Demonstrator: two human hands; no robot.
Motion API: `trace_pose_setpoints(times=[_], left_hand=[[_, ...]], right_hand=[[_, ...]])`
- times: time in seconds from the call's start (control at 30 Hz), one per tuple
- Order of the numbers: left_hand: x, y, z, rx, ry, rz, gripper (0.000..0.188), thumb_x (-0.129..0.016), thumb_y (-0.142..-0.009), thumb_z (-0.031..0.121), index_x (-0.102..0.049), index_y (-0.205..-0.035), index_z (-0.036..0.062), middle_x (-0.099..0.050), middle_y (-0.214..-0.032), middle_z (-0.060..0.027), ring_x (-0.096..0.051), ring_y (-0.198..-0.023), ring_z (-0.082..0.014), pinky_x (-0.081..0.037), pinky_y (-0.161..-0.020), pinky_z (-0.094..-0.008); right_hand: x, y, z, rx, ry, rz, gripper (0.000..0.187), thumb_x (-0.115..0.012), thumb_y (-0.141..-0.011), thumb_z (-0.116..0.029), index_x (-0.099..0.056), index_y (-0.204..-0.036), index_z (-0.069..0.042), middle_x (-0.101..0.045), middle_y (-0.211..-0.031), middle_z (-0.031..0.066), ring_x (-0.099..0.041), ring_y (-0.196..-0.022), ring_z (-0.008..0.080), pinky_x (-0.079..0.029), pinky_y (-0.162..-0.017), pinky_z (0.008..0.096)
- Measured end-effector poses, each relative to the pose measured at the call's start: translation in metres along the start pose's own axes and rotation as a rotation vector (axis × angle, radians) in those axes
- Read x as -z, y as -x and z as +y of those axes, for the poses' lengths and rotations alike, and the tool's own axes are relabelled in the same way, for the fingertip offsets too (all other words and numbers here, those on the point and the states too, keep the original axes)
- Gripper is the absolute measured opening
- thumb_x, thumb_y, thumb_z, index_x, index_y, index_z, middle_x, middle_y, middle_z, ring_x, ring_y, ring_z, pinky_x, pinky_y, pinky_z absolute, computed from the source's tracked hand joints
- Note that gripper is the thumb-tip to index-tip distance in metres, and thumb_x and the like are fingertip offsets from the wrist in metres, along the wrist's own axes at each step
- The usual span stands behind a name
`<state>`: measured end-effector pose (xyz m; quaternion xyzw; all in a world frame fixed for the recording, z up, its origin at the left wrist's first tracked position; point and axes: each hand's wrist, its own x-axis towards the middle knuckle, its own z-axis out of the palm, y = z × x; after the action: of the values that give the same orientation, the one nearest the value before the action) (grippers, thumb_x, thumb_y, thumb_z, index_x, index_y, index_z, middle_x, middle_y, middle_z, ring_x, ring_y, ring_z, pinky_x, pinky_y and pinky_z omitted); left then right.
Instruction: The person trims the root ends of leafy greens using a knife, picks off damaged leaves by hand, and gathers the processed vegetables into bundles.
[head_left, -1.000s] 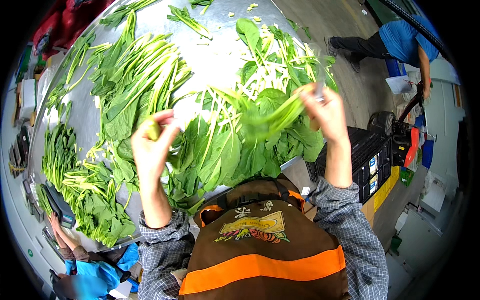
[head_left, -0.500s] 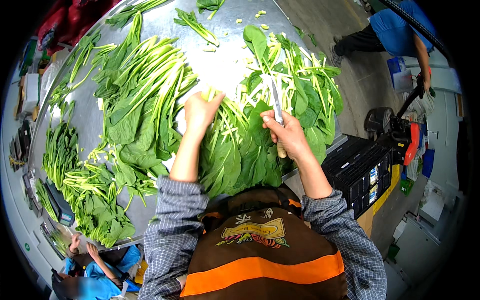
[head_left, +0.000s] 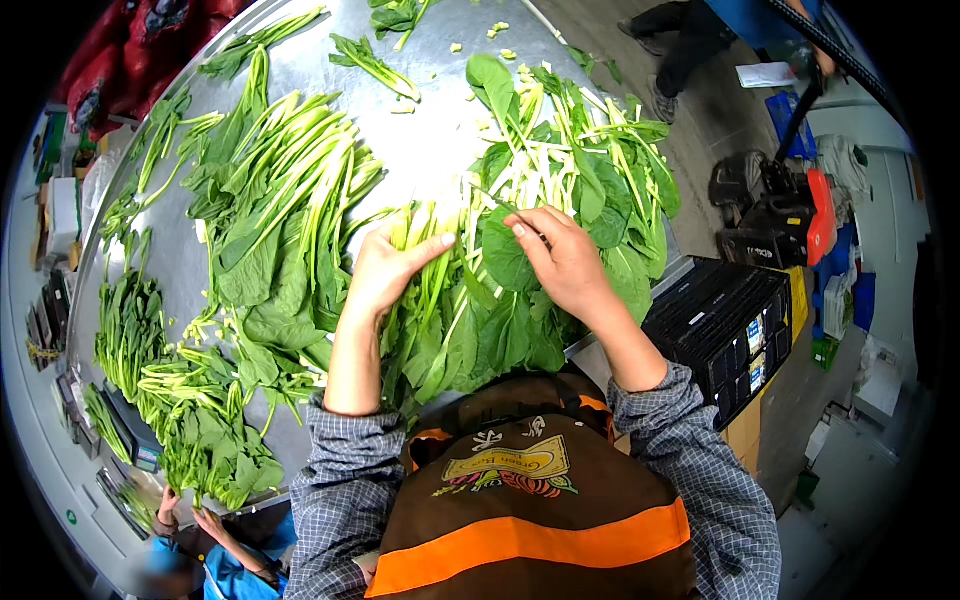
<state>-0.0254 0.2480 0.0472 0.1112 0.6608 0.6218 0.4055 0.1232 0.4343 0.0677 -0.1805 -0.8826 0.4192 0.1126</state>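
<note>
Leafy greens with pale green stalks point(head_left: 425, 225) bunch under my left hand point(head_left: 383, 272), whose fingers close round the stalk ends with the thumb lying across. My right hand point(head_left: 568, 262) grips a knife point(head_left: 497, 202). Its blade shows nearly edge-on as a thin dark line pointing left toward the stalks, and its handle is hidden in my fist. A broad green leaf point(head_left: 508, 255) hangs just below the blade. Cut greens with trimmed stalks point(head_left: 610, 190) lie in a heap at the right, beyond my right hand.
A large pile of greens point(head_left: 285, 210) covers the metal table point(head_left: 400, 140) left of my hands; bundles point(head_left: 130, 330) line its left edge. A co-worker's hands point(head_left: 205, 520) touch greens at the lower left. Black crates point(head_left: 715, 325) stand right. Another person walks by a red-and-black pallet truck point(head_left: 815, 215).
The knife has swung from upright to pointing left, its blade now edge-on near the stalks. My left hand has lowered slightly, its thumb over the bunch. The person at upper right has moved farther away.
</note>
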Motion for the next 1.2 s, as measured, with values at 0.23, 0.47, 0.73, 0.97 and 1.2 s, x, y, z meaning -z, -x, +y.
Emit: trace_pose_setpoints(times=[0.23,0.47,0.73,0.97,1.2], left_hand=[[-0.012,0.026,0.021,-0.028,-0.045,-0.051,0.032,-0.081,-0.079,0.011,-0.070,-0.106,-0.0002,-0.071,-0.092,-0.0029,-0.062,-0.079,-0.0082,-0.051,-0.074,-0.0243],[0.003,0.041,0.023,-0.017,-0.046,-0.123,0.035,-0.084,-0.075,0.009,-0.069,-0.106,0.0024,-0.070,-0.094,-0.0002,-0.062,-0.084,-0.0079,-0.050,-0.080,-0.0251],[0.006,0.070,0.033,-0.006,-0.069,-0.211,0.041,-0.083,-0.070,0.007,-0.062,-0.104,0.0011,-0.066,-0.090,0.0002,-0.059,-0.078,-0.0072,-0.049,-0.071,-0.0236],[0.078,0.073,0.015,0.057,0.265,-0.180,0.035,-0.076,-0.071,0.010,-0.065,-0.103,0.0007,-0.065,-0.090,-0.0020,-0.059,-0.076,-0.0102,-0.050,-0.071,-0.0251],[0.094,-0.024,0.027,-0.114,-0.977,0.668,0.046,-0.085,-0.068,0.031,-0.067,-0.097,-0.0006,-0.070,-0.092,-0.0187,-0.068,-0.085,-0.0345,-0.053,-0.075,-0.0432]], right_hand=[[0.000,-0.008,-0.018,0.159,0.155,0.026,0.012,-0.061,-0.091,-0.014,-0.067,-0.100,-0.008,-0.064,-0.089,0.0094,-0.061,-0.086,0.0307,-0.050,-0.074,0.0400],[-0.004,0.020,0.038,-0.200,-0.266,-0.028,0.026,-0.069,-0.091,-0.023,-0.069,-0.110,-0.005,-0.070,-0.094,0.0057,-0.065,-0.081,0.0157,-0.051,-0.073,0.0299],[0.016,0.002,-0.049,-0.219,-0.416,-0.533,0.029,-0.079,-0.082,-0.030,-0.071,-0.087,-0.002,-0.056,-0.068,-0.0015,-0.050,-0.065,0.0059,-0.040,-0.057,0.0237],[0.011,0.002,-0.021,-0.188,-0.182,-0.598,0.042,-0.079,-0.080,-0.034,-0.069,-0.107,-0.003,-0.064,-0.086,0.0076,-0.061,-0.080,0.0176,-0.049,-0.072,0.0314],[-0.002,0.006,0.005,-0.277,0.007,-0.389,0.038,-0.074,-0.083,-0.032,-0.066,-0.106,-0.003,-0.063,-0.101,0.0142,-0.062,-0.090,0.0284,-0.050,-0.076,0.0391]])
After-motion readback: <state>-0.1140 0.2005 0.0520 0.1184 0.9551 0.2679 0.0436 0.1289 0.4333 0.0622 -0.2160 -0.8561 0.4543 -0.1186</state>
